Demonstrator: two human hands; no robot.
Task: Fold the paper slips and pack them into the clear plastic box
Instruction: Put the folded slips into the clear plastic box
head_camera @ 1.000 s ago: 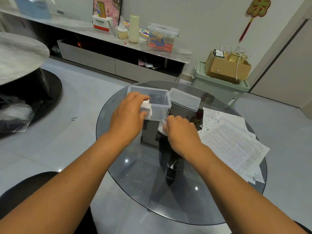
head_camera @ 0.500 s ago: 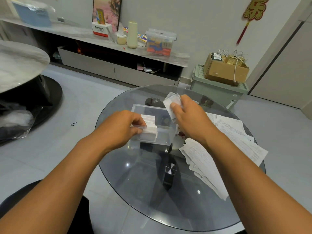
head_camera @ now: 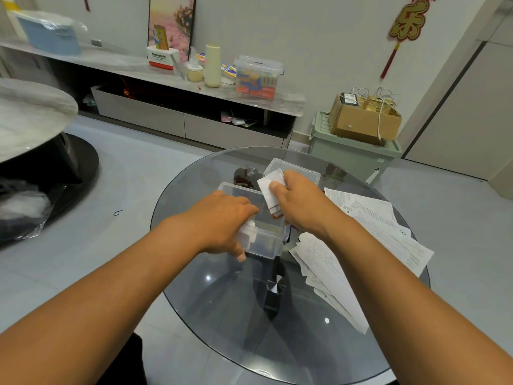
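Glass table (head_camera: 211, 315): round, smoked, see-through top; everything for the task sits on its far half.
Unfolded sheets (head_camera: 369, 232): loose printed slips fanned out on the right of the table, just beside the right forearm, long edges running from near-left to far-right.
Clear plastic box (head_camera: 263, 243): open, upright, near the table's centre, between the two hands; its long axis runs away from the person, angled a little to the left.
Lid (head_camera: 305, 173): clear, lying just behind the box, partly hidden by the right hand.
Left hand (head_camera: 222, 220): curled over the box's near-left corner, fingers closed on a small stack of folded slips (head_camera: 247, 232) at the box's near-left wall; thumb tip down by the box's front wall.
Right hand (head_camera: 299, 201): raised over the box's far-right part, thumb and fingers pinching a folded white slip (head_camera: 270, 187) that hangs lengthwise, lower end pointing into the opening.
Key relation: the held slip is directly above the box mouth, its long side roughly in line with the box's long axis; the right hand is the nearer one to the free space in the box.
Likely next move: lowering that slip straight down beside the stack the left hand steadies.
Progress: early, judging by the many sheets not yet folded.
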